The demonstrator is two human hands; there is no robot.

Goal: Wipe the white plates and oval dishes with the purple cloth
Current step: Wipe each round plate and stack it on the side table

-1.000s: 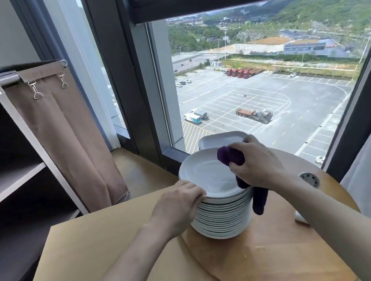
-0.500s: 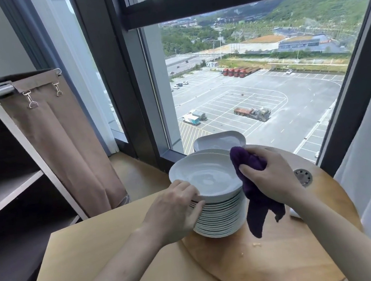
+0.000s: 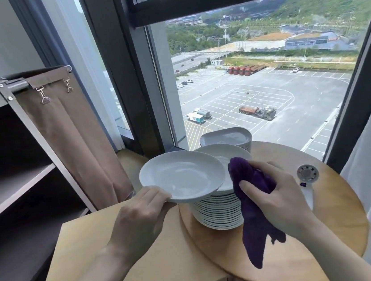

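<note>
Head view: L hand (image 3: 140, 218) grips the near rim of a white plate (image 3: 182, 175). The plate is face up, approx. level, and overlaps the left of the plate stack (image 3: 219, 213) on a round table (image 3: 330, 227). R hand (image 3: 278, 199) clutches the bunched purple cloth (image 3: 254, 213), whose long axis is vertical, with its tail hanging beside the stack. Oval dishes (image 3: 225, 137) sit behind, by the window.

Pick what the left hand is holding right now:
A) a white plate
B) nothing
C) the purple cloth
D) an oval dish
A: the left hand grips the near rim of a white plate, held partly to the left of the stack, while the right hand holds the purple cloth.
</note>
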